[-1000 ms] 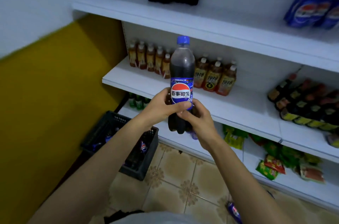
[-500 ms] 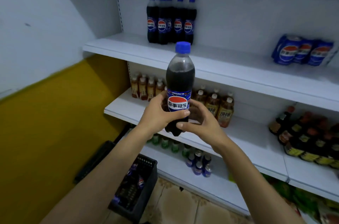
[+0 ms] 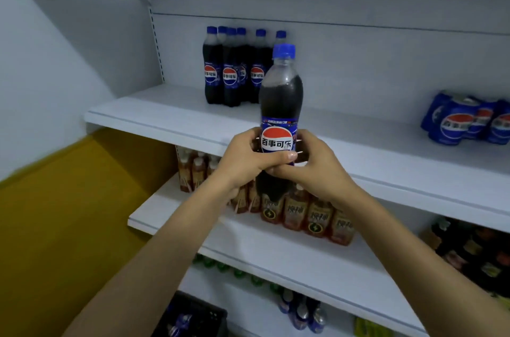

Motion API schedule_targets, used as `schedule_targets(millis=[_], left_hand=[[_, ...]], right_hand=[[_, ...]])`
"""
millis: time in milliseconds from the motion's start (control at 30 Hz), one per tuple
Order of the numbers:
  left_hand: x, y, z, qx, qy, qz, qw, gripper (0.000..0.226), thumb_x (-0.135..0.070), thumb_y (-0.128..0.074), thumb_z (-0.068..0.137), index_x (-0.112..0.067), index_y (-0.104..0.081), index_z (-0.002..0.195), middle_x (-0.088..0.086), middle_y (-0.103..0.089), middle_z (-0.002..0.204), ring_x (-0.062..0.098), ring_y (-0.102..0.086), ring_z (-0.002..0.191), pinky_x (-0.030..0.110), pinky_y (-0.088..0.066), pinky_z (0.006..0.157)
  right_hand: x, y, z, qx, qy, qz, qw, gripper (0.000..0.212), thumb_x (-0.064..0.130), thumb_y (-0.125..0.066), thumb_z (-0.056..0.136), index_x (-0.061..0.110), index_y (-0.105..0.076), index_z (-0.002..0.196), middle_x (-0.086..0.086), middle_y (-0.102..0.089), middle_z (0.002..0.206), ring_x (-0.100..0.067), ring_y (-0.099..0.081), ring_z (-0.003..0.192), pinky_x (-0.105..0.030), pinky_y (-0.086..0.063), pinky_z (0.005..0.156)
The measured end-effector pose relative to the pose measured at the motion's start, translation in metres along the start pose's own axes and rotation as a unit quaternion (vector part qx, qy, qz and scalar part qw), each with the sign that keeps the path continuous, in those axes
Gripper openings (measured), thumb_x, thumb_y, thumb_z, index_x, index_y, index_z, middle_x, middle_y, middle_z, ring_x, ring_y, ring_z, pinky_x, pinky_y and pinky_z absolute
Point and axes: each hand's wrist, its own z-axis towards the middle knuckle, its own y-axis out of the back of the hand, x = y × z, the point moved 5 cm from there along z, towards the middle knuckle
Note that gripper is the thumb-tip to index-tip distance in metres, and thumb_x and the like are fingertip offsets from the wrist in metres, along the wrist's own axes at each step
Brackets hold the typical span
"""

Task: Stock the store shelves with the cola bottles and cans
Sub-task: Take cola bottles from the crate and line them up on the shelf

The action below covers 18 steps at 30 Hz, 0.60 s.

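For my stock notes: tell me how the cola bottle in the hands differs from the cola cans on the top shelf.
The held cola bottle is tall, clear plastic showing dark cola, with a blue cap; the cola cans are short and opaque blue. The bottle is gripped upright by the left hand and right hand; the cans rest on the top shelf, untouched. Both carry the same red, white and blue round logo.

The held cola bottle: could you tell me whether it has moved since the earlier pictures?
Yes. The cola bottle has risen: its cap, formerly below the top shelf edge, now stands above it.
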Motion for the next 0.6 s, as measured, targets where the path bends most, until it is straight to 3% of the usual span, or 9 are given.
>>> schedule_targets(millis=[167,300,367,433,600], left_hand=[[0.005,0.046,0.102,0.0,0.02,0.029,0.999,0.042,-0.039,-0.08,0.065,-0.037,-0.057,0.101,-0.019,-0.069,0.091,-0.005,-0.065,0.087,0.012,-0.052,0.064],[0.023,0.087,0.169,-0.069,-0.023,0.075,0.995,0.081,-0.058,-0.066,0.067,-0.02,-0.042,0.134,-0.001,-0.054,0.134,0.012,-0.054,0.115,0.026,-0.049,0.09],[0.034,0.113,0.198,-0.127,-0.052,0.111,0.984,0.084,-0.052,-0.071,0.073,-0.017,-0.036,0.14,0.004,-0.047,0.141,0.019,-0.048,0.126,0.04,-0.045,0.103],[0.048,0.136,0.223,-0.172,-0.064,0.154,0.971,0.088,-0.044,-0.078,0.072,-0.015,-0.034,0.142,0.008,-0.046,0.142,0.026,-0.044,0.131,0.049,-0.041,0.105],[0.078,0.162,0.27,-0.225,-0.025,0.165,0.96,0.108,-0.036,-0.087,0.064,-0.01,-0.023,0.147,0.014,-0.034,0.149,0.032,-0.033,0.138,0.052,-0.035,0.108]], right_hand=[[-0.016,-0.014,0.113,0.015,-0.042,0.017,0.999,0.067,0.027,-0.082,0.072,0.018,-0.048,0.129,0.003,-0.062,0.114,-0.013,-0.061,0.1,-0.033,-0.055,0.086],[-0.038,-0.032,0.193,-0.013,-0.037,0.027,0.999,0.065,0.025,-0.085,0.068,0.016,-0.051,0.123,0.005,-0.064,0.108,-0.013,-0.063,0.098,-0.035,-0.057,0.085],[-0.054,-0.04,0.229,-0.041,-0.046,0.025,0.998,0.068,0.025,-0.086,0.067,0.016,-0.052,0.124,0.001,-0.065,0.116,-0.016,-0.063,0.103,-0.039,-0.055,0.09],[-0.069,-0.046,0.262,-0.068,-0.058,0.022,0.996,0.07,0.025,-0.087,0.066,0.016,-0.051,0.126,-0.001,-0.064,0.122,-0.018,-0.062,0.108,-0.038,-0.053,0.093],[-0.095,-0.056,0.311,-0.11,-0.041,0.002,0.993,0.072,0.022,-0.086,0.07,0.013,-0.048,0.131,-0.004,-0.062,0.127,-0.018,-0.06,0.114,-0.029,-0.049,0.094]])
